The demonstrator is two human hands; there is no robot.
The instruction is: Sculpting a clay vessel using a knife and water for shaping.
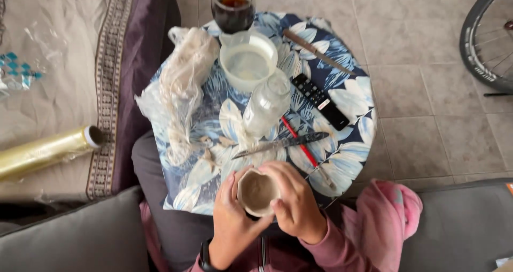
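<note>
Clay bowl (257, 192) cupped between left hand (231, 218), right hand (295, 202).

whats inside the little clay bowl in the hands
The clay bowl looks empty: only its bare grey inner wall shows. Both hands, left hand and right hand, cover its outside and base.

Grey clay bowl (257, 192); desk (347, 144) cloth blue with pale leaves; black remote (319, 101); red pen (299, 144); pink sleeve (342, 245).
</note>
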